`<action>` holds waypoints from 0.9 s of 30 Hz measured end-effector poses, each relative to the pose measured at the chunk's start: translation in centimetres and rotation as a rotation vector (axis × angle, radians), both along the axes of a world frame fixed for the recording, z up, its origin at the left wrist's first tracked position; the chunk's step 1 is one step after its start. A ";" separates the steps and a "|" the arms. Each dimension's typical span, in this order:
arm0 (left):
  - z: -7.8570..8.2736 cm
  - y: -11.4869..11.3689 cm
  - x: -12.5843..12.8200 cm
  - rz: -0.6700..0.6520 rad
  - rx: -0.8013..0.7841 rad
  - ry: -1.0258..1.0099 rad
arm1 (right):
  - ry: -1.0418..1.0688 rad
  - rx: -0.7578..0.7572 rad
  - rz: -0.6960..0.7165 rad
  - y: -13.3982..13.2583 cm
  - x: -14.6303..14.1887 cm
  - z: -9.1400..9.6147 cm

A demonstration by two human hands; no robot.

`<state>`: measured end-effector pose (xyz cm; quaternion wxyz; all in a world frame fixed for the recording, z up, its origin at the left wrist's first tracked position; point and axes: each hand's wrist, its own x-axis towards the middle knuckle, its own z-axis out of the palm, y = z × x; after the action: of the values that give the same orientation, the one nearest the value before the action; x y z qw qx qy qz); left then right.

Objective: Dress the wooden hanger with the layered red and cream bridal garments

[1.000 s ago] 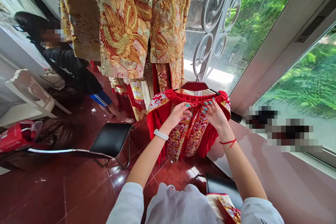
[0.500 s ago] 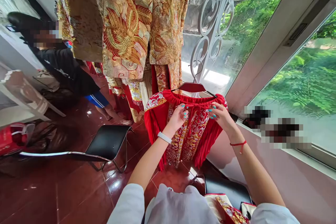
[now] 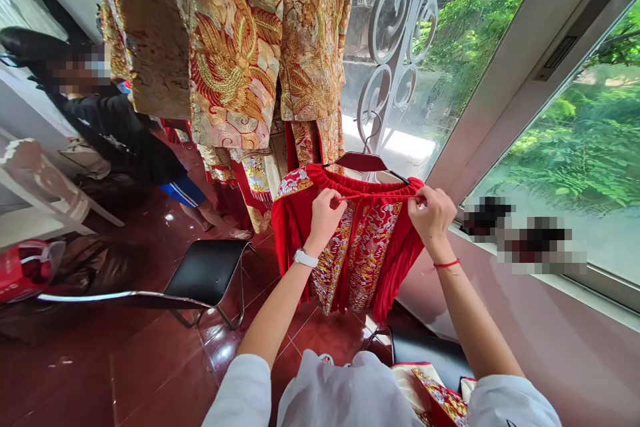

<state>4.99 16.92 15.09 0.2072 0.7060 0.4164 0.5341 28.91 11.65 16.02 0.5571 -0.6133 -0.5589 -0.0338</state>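
A red embroidered skirt (image 3: 365, 260) hangs by its gathered waistband from a dark red hanger (image 3: 364, 161). A thin red cord (image 3: 376, 197) runs taut across the waistband. My left hand (image 3: 326, 211) is closed on the cord's left end, and my right hand (image 3: 432, 213) is closed on its right end. A white band sits on my left wrist, a red string on my right.
Gold and red embroidered robes (image 3: 235, 47) hang just behind the skirt. A black chair (image 3: 205, 270) stands to the left on the red tiled floor. Another person (image 3: 110, 127) is bent over at far left. A window sill (image 3: 525, 320) and glass run along the right.
My hands moved apart from the middle of the waistband and closed into fists, drawing the red cord out taut between them. The view shifted slightly left.
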 end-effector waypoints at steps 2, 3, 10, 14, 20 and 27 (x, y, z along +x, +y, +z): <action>0.0 -0.4 0.0 0.052 0.061 0.133 | -0.085 0.011 -0.118 -0.4 0.3 0.0; -0.2 -0.6 -0.1 0.061 0.079 0.187 | -0.115 0.010 -0.106 -0.8 0.5 -0.2; 0.1 2.6 -7.7 0.264 0.224 0.203 | 0.073 0.038 0.143 -1.7 4.7 -2.2; 1.1 7.6 -12.2 -0.002 0.031 0.238 | 0.185 -0.156 0.330 1.0 6.4 -2.6; 1.1 11.2 -13.0 -0.112 -0.226 0.003 | 0.454 -0.039 0.270 4.8 6.5 -2.5; 2.2 10.9 -11.8 -0.087 -0.230 0.029 | 0.335 -0.005 0.192 6.4 8.2 -0.5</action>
<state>-6.86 27.79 17.30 0.3035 0.7026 0.4468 0.4631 37.16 18.03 15.55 0.6416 -0.5554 -0.5144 0.1236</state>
